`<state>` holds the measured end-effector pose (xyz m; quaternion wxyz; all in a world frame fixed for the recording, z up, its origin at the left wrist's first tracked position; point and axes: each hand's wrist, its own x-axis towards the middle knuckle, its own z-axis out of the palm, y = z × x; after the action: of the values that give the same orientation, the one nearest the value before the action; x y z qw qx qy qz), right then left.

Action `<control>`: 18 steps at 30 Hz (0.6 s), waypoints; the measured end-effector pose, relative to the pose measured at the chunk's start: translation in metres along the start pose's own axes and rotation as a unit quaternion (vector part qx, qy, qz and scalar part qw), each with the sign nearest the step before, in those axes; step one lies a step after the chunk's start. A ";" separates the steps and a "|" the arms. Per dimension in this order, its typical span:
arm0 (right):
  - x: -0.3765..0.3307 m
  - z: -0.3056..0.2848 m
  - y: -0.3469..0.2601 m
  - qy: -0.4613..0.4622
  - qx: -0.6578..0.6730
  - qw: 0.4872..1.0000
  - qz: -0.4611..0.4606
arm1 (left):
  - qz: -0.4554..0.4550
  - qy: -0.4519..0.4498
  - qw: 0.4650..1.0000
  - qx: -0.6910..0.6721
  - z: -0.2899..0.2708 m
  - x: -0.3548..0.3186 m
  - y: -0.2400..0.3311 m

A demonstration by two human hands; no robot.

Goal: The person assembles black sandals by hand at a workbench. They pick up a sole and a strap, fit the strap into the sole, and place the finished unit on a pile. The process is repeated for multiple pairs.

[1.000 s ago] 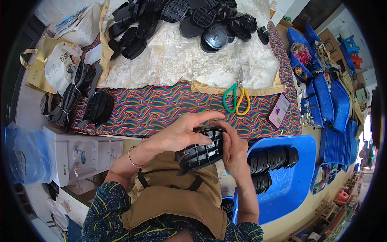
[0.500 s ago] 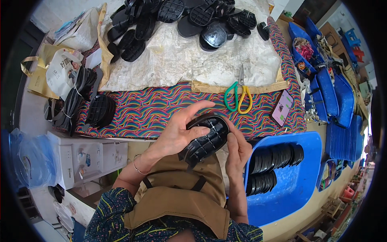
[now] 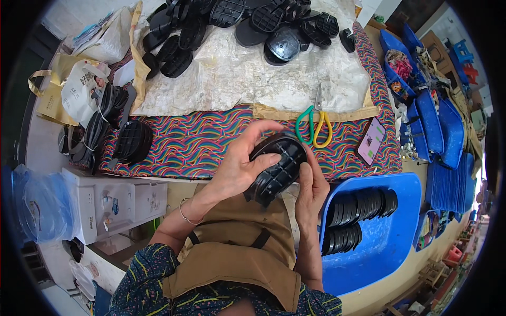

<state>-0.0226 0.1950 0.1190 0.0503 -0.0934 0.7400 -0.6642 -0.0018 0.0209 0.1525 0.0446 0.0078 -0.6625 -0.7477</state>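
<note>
Over my lap I hold a black shoe sole (image 3: 282,167), its hollow, gridded side facing up. My left hand (image 3: 237,163) grips its left side, with the thumb laid over the grid and the index finger arched above the toe end. Along the sole's right edge, my right hand (image 3: 312,181) is closed, the thumb on the rim and the fingers partly hidden behind. Just beyond lie scissors (image 3: 318,107) with one green and one yellow handle, on the wavy-patterned cloth (image 3: 184,147).
A heap of black soles and straps (image 3: 226,13) covers the table's far side on a whitish sheet (image 3: 221,79). More soles (image 3: 132,142) are stacked at left beside bundled black strips (image 3: 97,126). At right are a phone (image 3: 371,142) and a blue tub (image 3: 390,237) holding rows of black soles (image 3: 342,239).
Both hands have shifted the sole slightly right and away from my body, tilting it a little. The grip stays much the same.
</note>
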 end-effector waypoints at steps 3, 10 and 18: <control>-0.013 -0.005 0.004 -0.071 0.076 0.991 0.081 | 0.062 0.055 0.996 0.012 0.003 0.001 -0.006; -0.029 0.011 0.000 -0.071 0.285 0.945 0.147 | 0.140 0.135 0.981 0.010 0.016 -0.004 -0.009; -0.033 0.024 0.011 0.032 0.228 0.969 0.085 | 0.252 0.219 0.942 0.042 0.031 -0.015 -0.024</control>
<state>0.0133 0.1790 0.1036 0.1026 0.0052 0.5755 -0.8113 0.0097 0.0556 0.1317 0.3757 0.0059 -0.6470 -0.6635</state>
